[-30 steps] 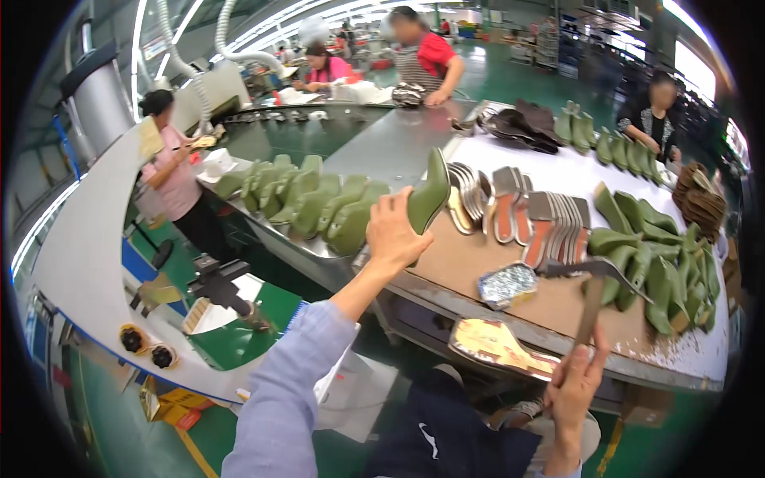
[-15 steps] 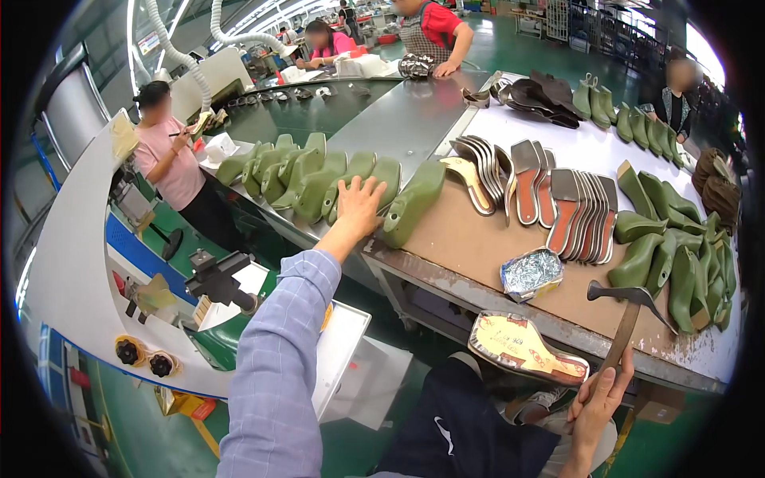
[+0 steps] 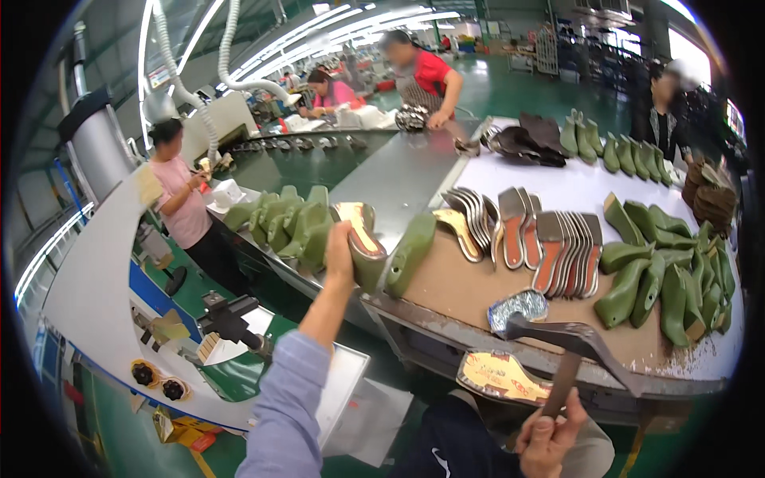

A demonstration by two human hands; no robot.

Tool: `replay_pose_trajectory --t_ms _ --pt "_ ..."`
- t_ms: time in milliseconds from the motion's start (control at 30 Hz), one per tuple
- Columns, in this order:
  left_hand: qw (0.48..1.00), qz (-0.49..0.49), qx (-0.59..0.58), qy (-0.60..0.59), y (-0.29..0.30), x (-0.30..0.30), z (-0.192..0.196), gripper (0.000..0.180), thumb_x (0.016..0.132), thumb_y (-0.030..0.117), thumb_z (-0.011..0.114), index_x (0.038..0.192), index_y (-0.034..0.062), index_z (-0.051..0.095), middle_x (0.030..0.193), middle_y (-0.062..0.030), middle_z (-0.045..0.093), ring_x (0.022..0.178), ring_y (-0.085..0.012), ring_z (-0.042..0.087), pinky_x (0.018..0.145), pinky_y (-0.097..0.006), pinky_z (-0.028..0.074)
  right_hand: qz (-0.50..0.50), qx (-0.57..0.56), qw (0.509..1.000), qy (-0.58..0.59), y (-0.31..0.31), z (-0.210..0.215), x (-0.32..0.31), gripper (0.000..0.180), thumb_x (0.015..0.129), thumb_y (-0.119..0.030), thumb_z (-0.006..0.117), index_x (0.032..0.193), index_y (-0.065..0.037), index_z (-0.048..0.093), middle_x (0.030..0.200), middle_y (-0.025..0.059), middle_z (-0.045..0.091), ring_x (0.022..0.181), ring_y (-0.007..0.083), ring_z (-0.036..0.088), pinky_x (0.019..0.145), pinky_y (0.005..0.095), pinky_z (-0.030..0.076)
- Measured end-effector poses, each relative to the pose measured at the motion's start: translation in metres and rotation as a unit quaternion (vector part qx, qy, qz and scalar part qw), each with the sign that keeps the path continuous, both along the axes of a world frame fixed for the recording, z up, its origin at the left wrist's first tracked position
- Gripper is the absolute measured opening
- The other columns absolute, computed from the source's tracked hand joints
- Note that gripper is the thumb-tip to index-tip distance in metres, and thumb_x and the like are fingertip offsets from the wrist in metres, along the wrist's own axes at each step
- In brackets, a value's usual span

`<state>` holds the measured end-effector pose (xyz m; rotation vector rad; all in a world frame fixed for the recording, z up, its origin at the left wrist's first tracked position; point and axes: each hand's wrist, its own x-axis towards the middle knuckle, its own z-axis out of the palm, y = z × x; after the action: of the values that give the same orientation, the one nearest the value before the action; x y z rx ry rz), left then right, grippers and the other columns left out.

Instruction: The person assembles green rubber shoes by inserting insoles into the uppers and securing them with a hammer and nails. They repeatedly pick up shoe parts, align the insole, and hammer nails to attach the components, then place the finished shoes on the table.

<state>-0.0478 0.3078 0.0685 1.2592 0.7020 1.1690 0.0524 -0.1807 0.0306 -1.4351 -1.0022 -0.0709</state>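
My left hand [image 3: 340, 253] is wrapped round a green shoe last [image 3: 369, 269] at the bench's edge. A yellowish insole with a dark rim [image 3: 357, 219] covers the side of that last facing up. My right hand [image 3: 551, 440] grips a hammer [image 3: 562, 384] by its wooden handle, its dark curved head raised. Just behind the hammer, another insole [image 3: 500, 374], yellow with reddish-brown marks, lies sole-up near my knees; its far end is hidden. To the right of my left hand, a single green last [image 3: 410, 253] lies on the bench.
More green lasts [image 3: 291, 227] stand in a row to the left. Stacked insoles [image 3: 567, 251], a box of small metal nails [image 3: 516, 309] and a pile of lasts [image 3: 669, 279] cover the bench [image 3: 470, 283]. A machine [image 3: 231, 323] stands at left. Several people work beyond.
My left hand has gone from resting spread on the lasts to gripping one, whose insole side now shows. The hammer and my right hand have shifted left and closer to view.
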Motion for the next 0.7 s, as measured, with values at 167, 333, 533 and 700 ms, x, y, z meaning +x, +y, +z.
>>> replay_pose_trajectory --t_ms 167,333,533,700 --pt "0.965 -0.104 -0.169 -0.169 -0.13 0.022 0.055 0.044 0.094 0.049 0.051 0.113 0.0109 0.06 0.095 -0.005 0.061 0.085 -0.0185 0.061 0.075 -0.033 0.052 0.091 0.04 0.995 0.014 0.054 0.016 -0.014 0.054 0.108 -0.023 0.051 0.153 -0.01 0.026 0.071 0.0033 0.052 0.05 0.0091 0.046 0.047 0.023 0.037" --pt "0.966 -0.107 -0.152 -0.179 -0.154 0.028 0.051 0.046 0.097 0.051 0.048 0.116 0.0108 0.058 0.096 -0.0056 0.062 0.088 -0.0185 0.062 0.078 -0.034 0.052 0.041 0.103 0.985 -0.135 0.085 0.052 -0.021 0.051 0.106 -0.017 0.054 0.152 -0.008 0.032 0.072 0.0032 0.054 0.053 0.0089 0.049 0.05 0.0236 0.039" --pt "0.968 -0.113 -0.144 -0.173 -0.158 0.029 0.043 0.038 0.101 0.042 0.043 0.11 0.0078 0.056 0.098 -0.0076 0.063 0.085 -0.0168 0.066 0.074 -0.033 0.057 0.068 0.055 0.993 -0.08 0.089 0.047 -0.02 0.052 0.106 -0.011 0.053 0.15 -0.004 0.027 0.076 0.0047 0.053 0.057 0.0081 0.047 0.052 0.0265 0.041" --pt "0.975 -0.119 -0.118 -0.146 -0.153 0.031 0.037 0.044 0.1 0.048 0.045 0.116 0.0082 0.058 0.098 -0.0062 0.063 0.087 -0.0177 0.064 0.076 -0.033 0.054 0.018 0.07 0.985 -0.153 0.092 0.048 -0.023 0.048 0.102 -0.01 0.057 0.145 -0.004 0.037 0.081 0.0079 0.056 0.065 0.0141 0.053 0.059 0.0301 0.045"
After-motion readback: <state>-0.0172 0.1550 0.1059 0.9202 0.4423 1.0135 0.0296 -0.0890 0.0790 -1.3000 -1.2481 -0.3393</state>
